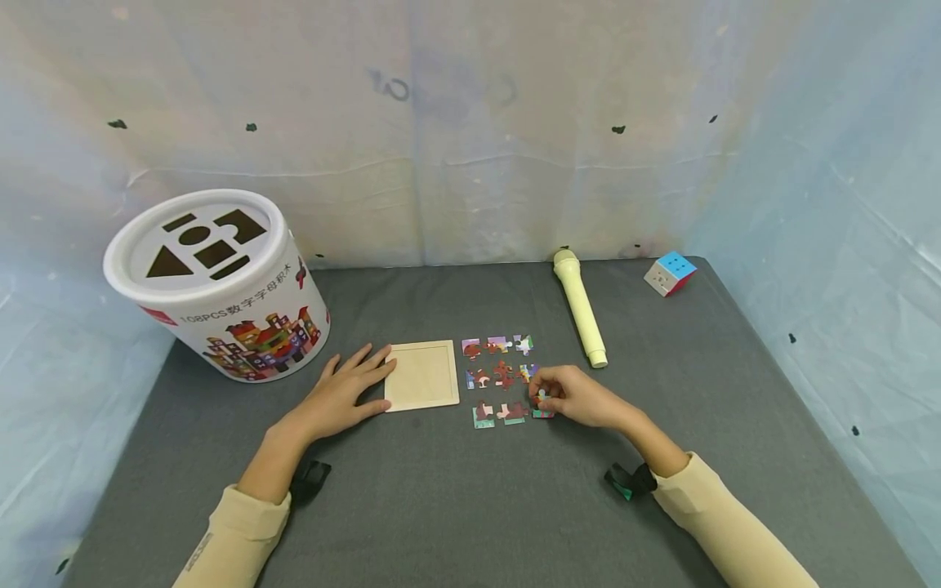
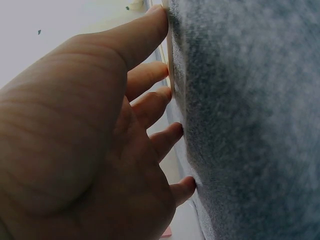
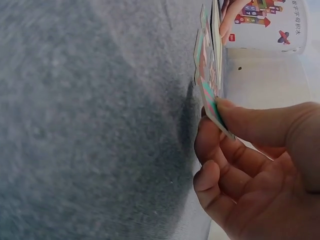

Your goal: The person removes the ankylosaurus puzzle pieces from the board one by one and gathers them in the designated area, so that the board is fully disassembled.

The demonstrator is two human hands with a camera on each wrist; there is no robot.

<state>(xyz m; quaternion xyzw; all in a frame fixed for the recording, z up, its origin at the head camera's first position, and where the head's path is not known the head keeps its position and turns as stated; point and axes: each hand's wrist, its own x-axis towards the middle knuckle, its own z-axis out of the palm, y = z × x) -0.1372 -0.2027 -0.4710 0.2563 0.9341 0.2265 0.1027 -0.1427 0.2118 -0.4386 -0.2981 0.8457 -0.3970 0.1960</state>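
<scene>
A square wooden puzzle tray lies flat on the grey cloth. My left hand rests at its left edge with fingers spread, the thumb and some fingertips touching the frame. To the right of the tray, jigsaw pieces are laid out in rows, apart from one another. My right hand pinches a jigsaw piece with a green edge between thumb and fingers, at the lower right corner of the rows. In the right wrist view that piece is tilted, and its far end is close to the other pieces.
A large white bucket with shape holes in its lid stands at the left. A pale yellow toy microphone lies behind my right hand. A puzzle cube sits at the back right corner, near the sheeted wall.
</scene>
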